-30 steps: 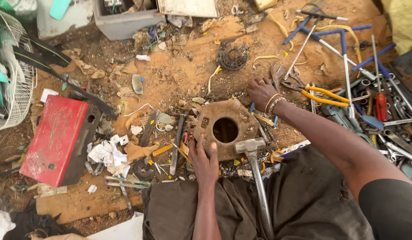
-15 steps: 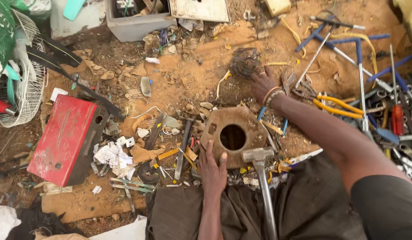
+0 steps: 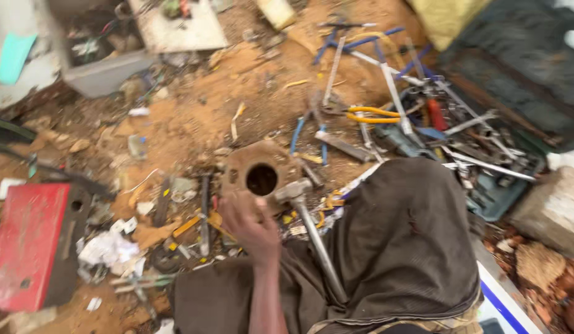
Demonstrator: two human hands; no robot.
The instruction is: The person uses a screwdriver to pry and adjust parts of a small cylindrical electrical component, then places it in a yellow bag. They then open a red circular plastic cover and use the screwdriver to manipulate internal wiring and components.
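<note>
Left hand point(image 3: 248, 224) rests on the near edge of the rusty round metal plate with a centre hole point(image 3: 260, 175) on the sandy ground, fingers loosely spread, holding nothing. A steel hammer point(image 3: 299, 204) lies just beside the plate; a flat red metal box point(image 3: 28, 244) sits far left.

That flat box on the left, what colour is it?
Red, seen best in the head view: the box lies on the dirt.
</note>
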